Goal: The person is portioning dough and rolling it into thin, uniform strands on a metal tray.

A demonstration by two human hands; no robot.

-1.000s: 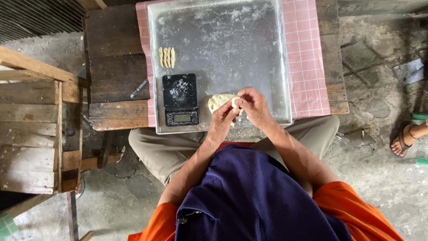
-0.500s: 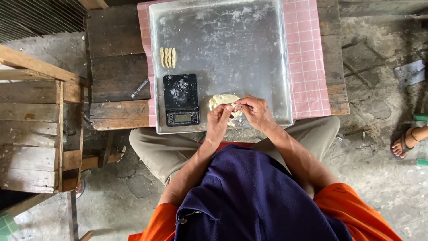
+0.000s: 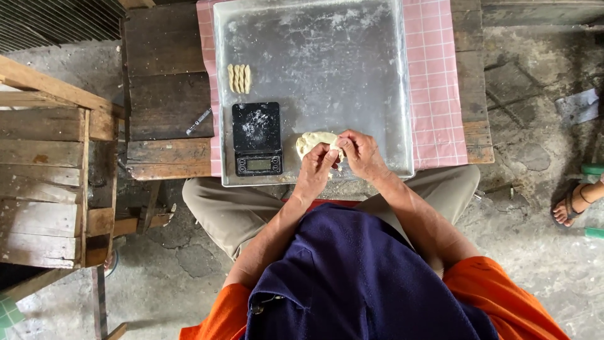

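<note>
Sitting left of centre: black scale on floured metal tray | shaped pieces above it | left hand and right hand both pinching dough round, lower centre.

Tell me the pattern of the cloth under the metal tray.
The cloth under the metal tray is pink with a white grid check, clearest in the head view.

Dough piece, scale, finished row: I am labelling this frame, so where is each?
dough piece [image 3: 313,141]: head view, bare left part beside the fingers.
black scale [image 3: 256,128]: head view, floury platform.
row of shaped pieces [image 3: 239,78]: head view, middle of the row.
</note>
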